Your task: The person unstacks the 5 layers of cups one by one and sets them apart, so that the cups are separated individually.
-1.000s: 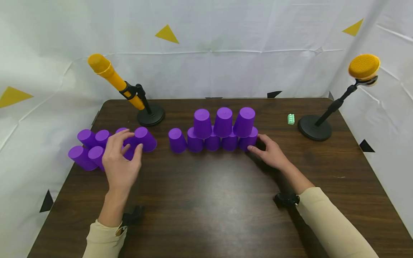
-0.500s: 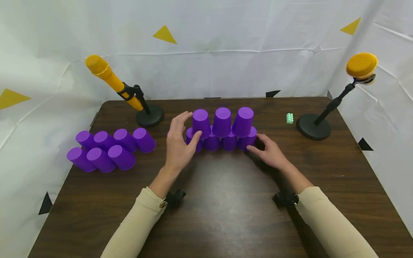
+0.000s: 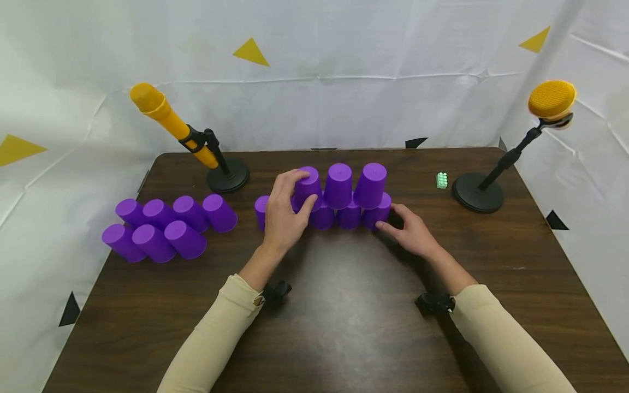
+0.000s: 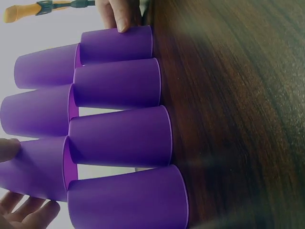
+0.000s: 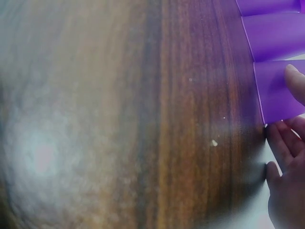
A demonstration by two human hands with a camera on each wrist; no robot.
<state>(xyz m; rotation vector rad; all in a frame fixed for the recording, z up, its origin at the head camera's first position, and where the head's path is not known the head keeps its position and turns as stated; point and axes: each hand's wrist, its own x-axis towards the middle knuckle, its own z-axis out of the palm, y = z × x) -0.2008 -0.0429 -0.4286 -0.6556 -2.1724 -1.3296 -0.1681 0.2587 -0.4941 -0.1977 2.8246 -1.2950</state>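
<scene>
Upside-down purple cups stand in a two-level row at the middle of the table. My left hand (image 3: pixel 284 218) holds the left cup of the upper level (image 3: pixel 307 189), thumb on its near side and fingers on the other, as the left wrist view shows. That cup's rim rests across two lower cups (image 4: pixel 119 136). At the row's right end my right hand (image 3: pixel 411 233) grips the last lower cup (image 3: pixel 379 212), its thumb in front and fingers on the far side. Two more upper cups (image 3: pixel 338 185) stand beside the held one. My left hand partly hides the lower left cups.
Several more upside-down purple cups (image 3: pixel 153 243) stand grouped at the left. Behind them is a yellow microphone (image 3: pixel 174 123) on a black stand. A second yellow microphone (image 3: pixel 551 101) stands at the right, near a small green toy brick (image 3: pixel 441 180). White sheeting hangs behind the table (image 3: pixel 344 305).
My left hand has moved right from the left group of cups to the upper left cup and taken hold of it. The right hand has stayed on its cup.
</scene>
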